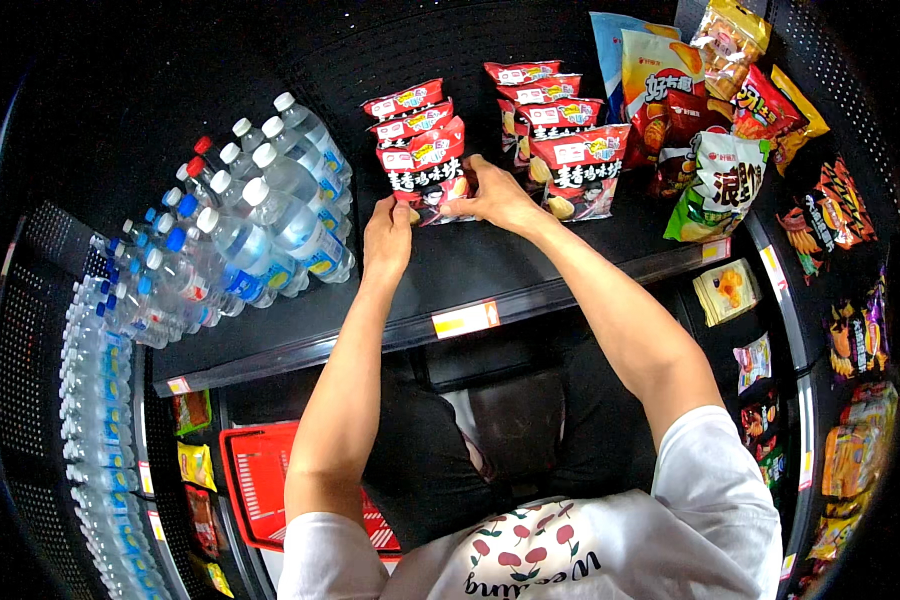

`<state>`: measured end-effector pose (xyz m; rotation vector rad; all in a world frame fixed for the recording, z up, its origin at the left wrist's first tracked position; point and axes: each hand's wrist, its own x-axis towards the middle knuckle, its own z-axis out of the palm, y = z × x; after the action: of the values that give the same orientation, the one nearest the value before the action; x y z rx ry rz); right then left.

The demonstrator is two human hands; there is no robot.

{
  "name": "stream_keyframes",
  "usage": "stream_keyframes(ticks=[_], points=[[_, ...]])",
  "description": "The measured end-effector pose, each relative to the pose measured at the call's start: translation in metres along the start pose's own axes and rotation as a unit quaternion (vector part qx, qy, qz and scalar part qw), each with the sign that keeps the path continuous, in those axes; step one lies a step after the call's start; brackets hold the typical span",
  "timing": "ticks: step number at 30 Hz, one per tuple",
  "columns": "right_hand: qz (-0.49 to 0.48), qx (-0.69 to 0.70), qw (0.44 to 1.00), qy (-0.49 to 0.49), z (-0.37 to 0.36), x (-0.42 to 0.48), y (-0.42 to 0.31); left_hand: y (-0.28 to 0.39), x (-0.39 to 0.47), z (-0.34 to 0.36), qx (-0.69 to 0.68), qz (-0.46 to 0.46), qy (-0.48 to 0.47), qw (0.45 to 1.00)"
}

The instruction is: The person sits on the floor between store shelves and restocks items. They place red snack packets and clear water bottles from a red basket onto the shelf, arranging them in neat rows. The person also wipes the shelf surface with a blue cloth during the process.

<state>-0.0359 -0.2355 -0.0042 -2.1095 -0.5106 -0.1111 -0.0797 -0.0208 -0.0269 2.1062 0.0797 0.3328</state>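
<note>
Two rows of red snack bags stand upright on a black shelf (487,259). My left hand (388,238) rests against the lower left side of the front bag (424,171) in the left row. On that bag's right side is my right hand (499,193), thumb at its lower front and fingers along its edge. Between them, both hands hold the bag, its base at the shelf surface. Behind it, more red bags (412,124) stand in line. Just right of my right hand is the front bag of the second row (586,174).
Clear plastic bottles (270,202) crowd the shelf's left side. Larger snack bags (664,82) and a green-and-white bag (720,184) stand at the right. A price tag (465,320) sits on the shelf's front edge. A red shopping basket (259,480) is below, left of my legs.
</note>
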Motion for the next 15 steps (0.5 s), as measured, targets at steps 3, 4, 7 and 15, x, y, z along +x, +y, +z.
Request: stream_keyframes(ticks=[3,4,7,15], points=[[0.008,0.003,1.0,0.004,0.0,0.0,0.0,0.004,-0.002,0.001,0.008,-0.009,0.004,1.0],[0.01,0.005,1.0,0.009,-0.001,0.0,-0.001,0.005,-0.003,0.0,0.002,-0.011,0.001,1.0],[-0.005,0.02,1.0,0.023,-0.001,-0.001,0.0,0.01,-0.007,-0.001,-0.007,-0.008,0.001,1.0],[0.034,0.066,0.997,0.0,-0.012,-0.006,0.0,0.006,-0.011,-0.01,0.06,0.076,0.09,0.991]])
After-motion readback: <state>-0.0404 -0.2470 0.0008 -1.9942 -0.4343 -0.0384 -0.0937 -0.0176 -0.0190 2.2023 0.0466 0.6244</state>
